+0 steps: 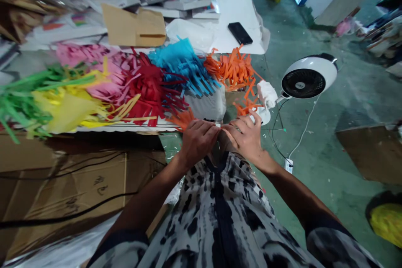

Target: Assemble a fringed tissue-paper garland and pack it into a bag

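In front of my body both hands are closed, a small gap between them. My left hand point(200, 139) has its fingers curled, and an orange fringed paper strip point(182, 119) sticks out beyond it to the left. My right hand point(246, 137) pinches toward the left one, with more orange paper fringe point(247, 106) showing behind its fingers. Exactly how the paper runs between the hands is hidden by my fingers. Past them on the table lie fringed paper bunches: orange point(234, 67), blue point(180, 65), red point(147, 86), pink point(108, 77), yellow point(67, 106) and green point(19, 92).
Stacked white boxes point(188, 3), a brown cardboard piece point(133, 27) and a black phone point(240, 33) rest on the table. A white fan point(309, 76) stands at the right, its cable running to a power strip point(288, 166). Cardboard boxes point(94, 184) sit below left.
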